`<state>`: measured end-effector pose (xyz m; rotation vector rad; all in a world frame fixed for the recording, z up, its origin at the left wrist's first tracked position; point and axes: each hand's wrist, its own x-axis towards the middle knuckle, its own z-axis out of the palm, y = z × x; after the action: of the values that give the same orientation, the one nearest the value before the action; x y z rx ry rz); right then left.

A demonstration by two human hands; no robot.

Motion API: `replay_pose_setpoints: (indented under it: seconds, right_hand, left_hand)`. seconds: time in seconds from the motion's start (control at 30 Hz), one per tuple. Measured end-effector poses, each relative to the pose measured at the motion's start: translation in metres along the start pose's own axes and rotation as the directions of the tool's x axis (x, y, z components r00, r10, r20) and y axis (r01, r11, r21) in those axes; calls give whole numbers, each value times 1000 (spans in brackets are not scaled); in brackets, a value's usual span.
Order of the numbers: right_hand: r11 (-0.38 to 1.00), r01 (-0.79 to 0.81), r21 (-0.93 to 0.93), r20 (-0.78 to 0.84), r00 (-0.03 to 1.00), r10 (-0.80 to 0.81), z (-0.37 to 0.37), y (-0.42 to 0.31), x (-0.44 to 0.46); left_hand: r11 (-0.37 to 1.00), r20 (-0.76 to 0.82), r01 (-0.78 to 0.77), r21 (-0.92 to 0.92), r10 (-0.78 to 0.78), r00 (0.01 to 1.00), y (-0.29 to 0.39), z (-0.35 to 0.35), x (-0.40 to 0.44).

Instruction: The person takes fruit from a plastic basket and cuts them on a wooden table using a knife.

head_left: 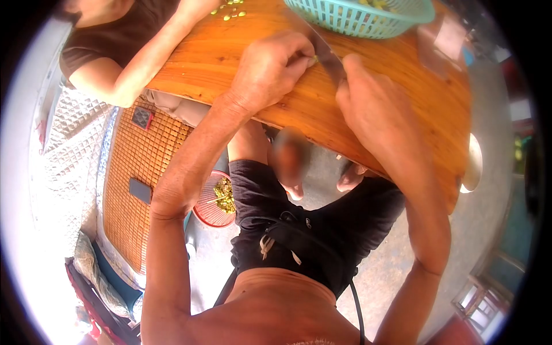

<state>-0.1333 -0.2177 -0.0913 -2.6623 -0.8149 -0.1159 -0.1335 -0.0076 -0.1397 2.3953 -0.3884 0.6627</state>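
My left hand (273,68) rests over the wooden table (313,115), thumb and forefinger pinched on a small yellow-green piece (313,60) that mostly hides between the fingertips. My right hand (374,98) is wrapped round the handle of a knife (328,56). Its broad blade points up and to the left, just right of my left fingertips. Whether the blade touches the piece I cannot tell. Beyond the knife stands a teal plastic basket (368,20) with green and yellow pieces inside.
Several small green pieces (226,17) lie near another person's forearm (152,60) at the table's far left. A red basket (214,211) with green scraps is on the floor by my leg. A woven seat mat (135,190) lies left, with a dark flat device (140,190) on it.
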Motion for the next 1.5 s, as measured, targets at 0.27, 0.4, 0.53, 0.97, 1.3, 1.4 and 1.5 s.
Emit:
replay_pose_setpoints:
  seconds: [0.27, 0.4, 0.53, 0.97, 1.3, 1.4, 1.5]
  right_hand:
    - [1000, 11, 21, -25, 1000, -10, 3, 1, 2]
    - [991, -55, 119, 62, 997, 48, -3, 2, 1]
    - [970, -97, 221, 88, 993, 79, -8, 4, -6]
    - [960, -130, 249, 79, 990, 114, -20, 27, -31]
    - [960, -122, 251, 70, 992, 108, -19, 32, -30]
    - [960, -66, 272, 18, 998, 63, -9, 37, -30]
    - [940, -59, 335, -17, 997, 69, -8, 35, -29]
  left_hand:
    - [1000, -13, 2, -2, -2, 1000, 2, 0, 0]
    - [999, -10, 44, -23, -45, 999, 4, 1, 0]
    - [999, -69, 19, 49, -15, 997, 1, 6, 1]
    - [910, -126, 207, 359, -173, 977, -64, -1, 54]
    - [916, -212, 285, 283, -230, 950, -73, -2, 59]
    - [945, -167, 225, 238, -189, 968, -48, -2, 40]
    - [962, -115, 118, 244, -92, 989, -23, 16, 35]
